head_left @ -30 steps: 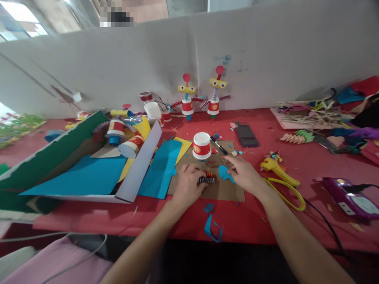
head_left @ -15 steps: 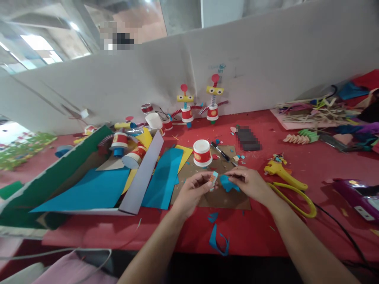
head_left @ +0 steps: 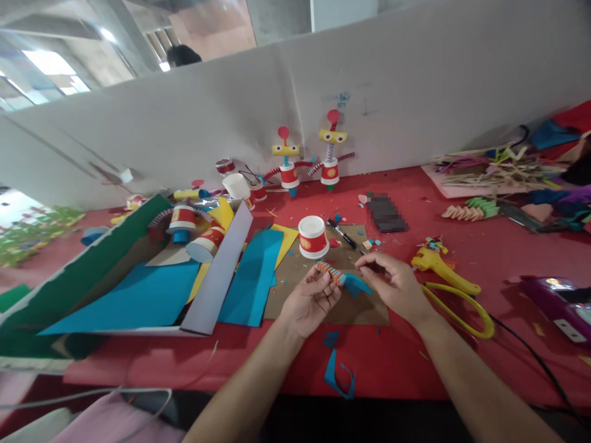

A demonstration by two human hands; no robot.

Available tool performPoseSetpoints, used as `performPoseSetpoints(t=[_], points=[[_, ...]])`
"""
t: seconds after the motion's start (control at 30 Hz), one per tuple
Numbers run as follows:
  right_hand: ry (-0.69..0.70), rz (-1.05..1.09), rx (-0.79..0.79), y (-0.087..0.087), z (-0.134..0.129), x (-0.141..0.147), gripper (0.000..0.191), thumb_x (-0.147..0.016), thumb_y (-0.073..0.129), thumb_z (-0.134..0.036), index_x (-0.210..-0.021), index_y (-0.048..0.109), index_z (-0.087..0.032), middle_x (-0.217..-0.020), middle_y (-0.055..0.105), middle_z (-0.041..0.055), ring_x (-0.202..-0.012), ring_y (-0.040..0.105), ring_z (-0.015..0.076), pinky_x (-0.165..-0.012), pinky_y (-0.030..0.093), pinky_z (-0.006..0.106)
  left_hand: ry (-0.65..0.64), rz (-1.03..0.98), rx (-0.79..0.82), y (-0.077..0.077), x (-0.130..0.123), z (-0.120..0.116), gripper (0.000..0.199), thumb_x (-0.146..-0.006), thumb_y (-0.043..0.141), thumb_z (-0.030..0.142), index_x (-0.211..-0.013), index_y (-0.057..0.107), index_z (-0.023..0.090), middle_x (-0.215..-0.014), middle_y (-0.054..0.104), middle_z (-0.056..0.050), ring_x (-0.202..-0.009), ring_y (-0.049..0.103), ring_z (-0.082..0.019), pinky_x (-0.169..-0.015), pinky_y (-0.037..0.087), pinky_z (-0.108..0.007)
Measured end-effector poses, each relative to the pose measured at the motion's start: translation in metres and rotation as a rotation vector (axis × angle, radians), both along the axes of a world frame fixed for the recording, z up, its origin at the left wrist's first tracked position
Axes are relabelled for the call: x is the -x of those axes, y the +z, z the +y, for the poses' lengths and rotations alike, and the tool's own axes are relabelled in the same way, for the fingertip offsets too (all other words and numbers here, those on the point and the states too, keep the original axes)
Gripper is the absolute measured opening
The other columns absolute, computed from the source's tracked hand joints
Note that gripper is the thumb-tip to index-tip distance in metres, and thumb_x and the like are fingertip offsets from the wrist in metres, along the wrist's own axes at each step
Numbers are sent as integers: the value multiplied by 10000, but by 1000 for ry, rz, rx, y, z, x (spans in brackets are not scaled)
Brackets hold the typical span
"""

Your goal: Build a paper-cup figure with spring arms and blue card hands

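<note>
An orange and light-blue folded paper spring [head_left: 329,269] is held between the thumb and fingers of my left hand [head_left: 311,298]. A curved piece of blue paper [head_left: 354,285] touches or adjoins the spring's right end; whether they are joined cannot be made out. My right hand [head_left: 388,283] hovers just right of the blue piece, thumb and index finger slightly apart, nothing visible in them. Behind my hands a red and white paper cup [head_left: 314,238] stands upside down on the brown board [head_left: 295,307]. A black marker [head_left: 341,234] lies to the cup's right.
Two finished cup figures [head_left: 289,175] stand by the white partition [head_left: 184,117]. Left is a green-sided box [head_left: 83,264] with blue sheets and cup figures. A yellow glue gun [head_left: 446,274], a dark phone [head_left: 386,213] and a purple device [head_left: 554,301] lie right. Blue scraps [head_left: 339,375] lie in front.
The paper spring has turned in my left hand and now shows lengthwise. My right fingers have come away from the blue piece, which sits against the spring's end.
</note>
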State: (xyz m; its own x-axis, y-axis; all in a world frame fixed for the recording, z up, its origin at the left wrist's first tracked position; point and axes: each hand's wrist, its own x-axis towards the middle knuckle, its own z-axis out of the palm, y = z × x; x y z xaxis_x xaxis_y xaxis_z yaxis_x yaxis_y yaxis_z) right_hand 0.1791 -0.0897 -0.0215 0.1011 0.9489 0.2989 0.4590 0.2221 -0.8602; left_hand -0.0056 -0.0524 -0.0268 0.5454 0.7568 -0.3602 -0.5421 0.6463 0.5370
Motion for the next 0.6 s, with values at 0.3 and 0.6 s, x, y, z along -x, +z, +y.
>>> performPoseSetpoints(t=[0.3,0.6], points=[[-92,-588,-62,-16,-8,-4,178,-792,667,-316,-910,703,-187,-991,671,101,-986,509,290,-882,423,434,-7,117,-269,6,13,8,442,-687,751,72,-1067,601,242,-849,665,28,-807,657,-108,-797,532,-253],[-565,-729,-37,-11,-32,-52,225,-873,527,-308,-966,663,-155,-984,685,144,-949,588,300,-896,410,471,-209,240,-355,6,-3,31,301,-711,751,112,-1009,720,140,-936,738,-74,-798,684,-118,-729,518,-188]])
